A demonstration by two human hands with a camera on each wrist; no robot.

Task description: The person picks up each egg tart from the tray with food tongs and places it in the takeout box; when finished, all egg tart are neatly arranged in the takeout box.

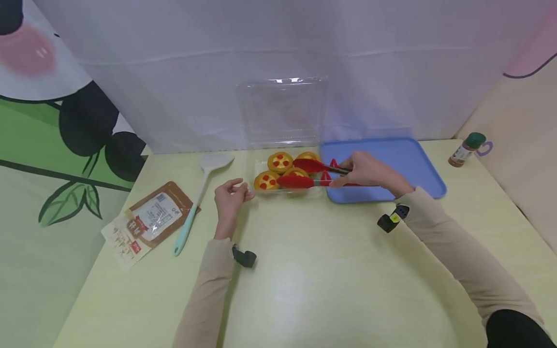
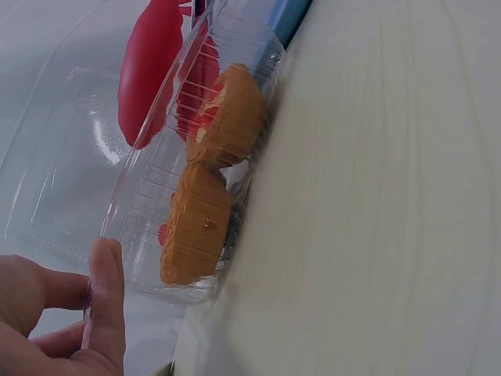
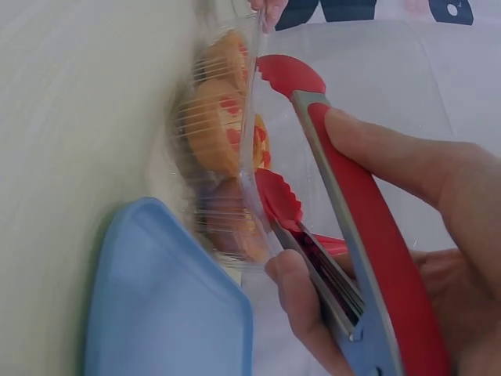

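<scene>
A clear plastic box (image 1: 285, 113) stands with its lid raised, holding several round yellow tarts (image 1: 266, 181) topped with red pieces. At the box's near left corner, my left hand (image 1: 229, 203) pinches the rim between thumb and finger. My right hand (image 1: 370, 170) grips a pair of tongs (image 1: 296, 182) with red heads and metal arms. The tong heads (image 3: 291, 74) are spread apart over the tarts on the right side of the box. From the head view they partly cover those tarts. In the left wrist view, tart sides (image 2: 196, 227) show through the box wall.
A blue tray (image 1: 391, 152) lies right of the box, under my right hand. Further right stands a green-capped spice jar (image 1: 465, 150) beside a purple ring. On the left lie a spatula (image 1: 196, 205) and a brown and white food packet (image 1: 156, 215). A pale curtain hangs behind.
</scene>
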